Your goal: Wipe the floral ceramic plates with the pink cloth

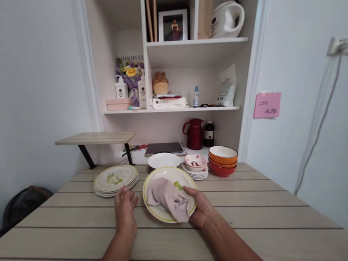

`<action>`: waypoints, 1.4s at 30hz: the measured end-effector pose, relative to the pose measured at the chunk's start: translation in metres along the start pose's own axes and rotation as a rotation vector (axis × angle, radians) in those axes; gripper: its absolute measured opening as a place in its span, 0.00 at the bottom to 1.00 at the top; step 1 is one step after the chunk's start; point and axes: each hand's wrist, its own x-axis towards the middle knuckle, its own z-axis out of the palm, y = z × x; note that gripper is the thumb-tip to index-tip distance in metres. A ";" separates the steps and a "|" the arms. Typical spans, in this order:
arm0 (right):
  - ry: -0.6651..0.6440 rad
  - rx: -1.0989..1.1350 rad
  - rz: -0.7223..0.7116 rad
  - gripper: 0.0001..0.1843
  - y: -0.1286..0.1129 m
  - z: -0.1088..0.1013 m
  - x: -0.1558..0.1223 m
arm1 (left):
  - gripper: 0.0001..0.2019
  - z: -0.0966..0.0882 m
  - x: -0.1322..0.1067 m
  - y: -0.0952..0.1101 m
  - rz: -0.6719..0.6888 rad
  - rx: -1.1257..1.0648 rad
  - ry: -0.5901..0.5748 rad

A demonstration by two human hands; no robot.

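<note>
My right hand (pixel 199 207) grips the right rim of a cream plate (pixel 153 209) with a yellow edge and a green print. The plate is tilted slightly toward me above the wooden table. A crumpled pinkish-grey cloth (pixel 167 196) lies on it, covering most of its middle. My left hand (pixel 125 210) is apart from that plate, its fingers loosely spread and holding nothing. Its fingertips are near the front right edge of a stack of similar plates (pixel 115 178) at the left; whether they touch it I cannot tell.
Behind stand white plates (pixel 163 161), small dishes with a square bowl (pixel 195 161), and stacked orange and red bowls (pixel 222 161). A small raised shelf (pixel 95 138) is at the back left. A red jug (pixel 195 134) and a dark bottle (pixel 209 134) stand under the wall shelves.
</note>
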 end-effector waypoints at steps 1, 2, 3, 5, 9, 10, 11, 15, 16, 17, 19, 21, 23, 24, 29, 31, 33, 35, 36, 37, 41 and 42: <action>0.010 0.009 -0.023 0.17 -0.002 -0.001 0.001 | 0.12 0.002 -0.003 0.002 0.056 0.016 0.000; 0.023 0.016 -0.045 0.17 -0.003 -0.003 0.002 | 0.12 0.004 -0.006 0.004 0.117 0.038 -0.019; 0.039 0.020 -0.064 0.17 -0.005 -0.004 0.004 | 0.12 0.007 -0.011 0.004 0.176 0.063 -0.053; 0.064 0.024 -0.092 0.18 -0.007 -0.007 0.005 | 0.13 0.013 -0.020 0.002 0.314 0.165 -0.192; 0.056 0.004 -0.086 0.18 -0.007 -0.006 0.003 | 0.16 0.018 -0.028 -0.011 0.286 0.376 -0.407; 0.050 -0.005 -0.071 0.17 -0.006 -0.006 0.002 | 0.17 0.018 -0.028 -0.014 0.281 0.419 -0.427; 0.046 -0.017 -0.053 0.17 -0.005 -0.005 0.002 | 0.17 0.017 -0.026 -0.017 0.294 0.460 -0.439; 0.038 -0.081 0.016 0.15 -0.001 -0.004 0.003 | 0.09 0.014 -0.019 -0.021 0.428 0.601 -0.439; 0.037 -0.099 0.026 0.14 0.000 -0.005 0.004 | 0.08 0.014 -0.018 -0.021 0.457 0.616 -0.435; 0.035 -0.116 0.034 0.14 0.001 -0.005 0.005 | 0.07 0.014 -0.017 -0.021 0.475 0.615 -0.423; 0.022 -0.149 0.059 0.15 0.001 -0.006 0.005 | 0.08 0.014 -0.015 -0.019 0.481 0.575 -0.360; -0.002 -0.178 0.101 0.18 0.001 -0.005 0.003 | 0.09 0.014 -0.013 -0.017 0.465 0.520 -0.276; -0.038 -0.195 0.143 0.21 0.000 -0.004 0.000 | 0.11 0.010 -0.008 -0.015 0.423 0.483 -0.207; -0.056 -0.199 0.155 0.22 0.000 -0.004 -0.001 | 0.13 0.008 -0.004 -0.015 0.395 0.476 -0.182; -0.099 -0.199 0.172 0.25 0.000 -0.005 -0.005 | 0.14 -0.004 0.011 -0.016 0.296 0.492 -0.013; -0.102 -0.203 0.183 0.25 0.000 -0.006 -0.004 | 0.14 -0.004 0.013 -0.016 0.322 0.521 0.044; -0.103 -0.207 0.191 0.26 -0.001 -0.008 -0.003 | 0.19 -0.003 0.010 -0.013 0.388 0.561 0.092; -0.104 -0.211 0.197 0.27 -0.003 -0.009 -0.002 | 0.26 -0.001 0.006 -0.008 0.473 0.603 0.130; -0.105 -0.213 0.200 0.27 -0.003 -0.009 -0.003 | 0.27 0.000 0.003 -0.006 0.536 0.639 0.138; -0.106 -0.215 0.201 0.27 -0.004 -0.009 -0.003 | 0.26 0.000 0.000 -0.003 0.608 0.688 0.130; -0.111 -0.218 0.217 0.28 -0.004 -0.007 -0.005 | 0.14 0.000 -0.008 0.002 0.795 0.866 -0.044; -0.109 -0.220 0.222 0.28 -0.005 -0.007 -0.006 | 0.14 0.000 -0.008 0.002 0.783 0.871 -0.094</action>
